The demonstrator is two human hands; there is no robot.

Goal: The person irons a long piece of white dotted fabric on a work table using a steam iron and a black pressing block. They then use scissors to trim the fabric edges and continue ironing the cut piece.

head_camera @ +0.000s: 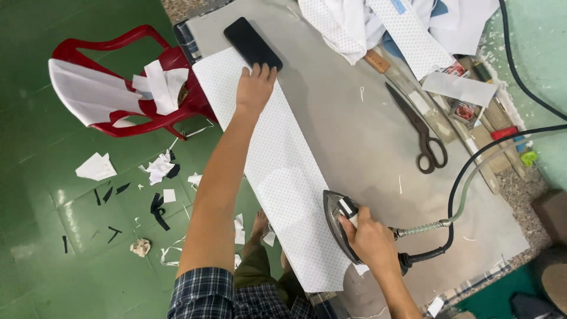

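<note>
Seen from the head camera, the right hand is closed around the handle of a dark steam iron, which sits on the near end of a long strip of white dotted fabric laid along the left edge of the grey ironing table. The left hand lies flat and open on the far end of that strip, fingers spread, gripping nothing, its fingertips just touching a black phone that rests on the fabric's far corner. A black cord and a pale hose run from the iron's rear across the table and out of frame at the right. Black scissors lie apart from the strip, toward the table's right side. Along the far right edge sit small flat packets with red and white faces, a red piece and a green clip-like item; their details are too small to make out. A heap of white cloth is cut off by the top edge. A red plastic chair draped with white pieces stands on the green floor, which is littered with white and black scraps. The iron's soleplate is hidden.
</note>
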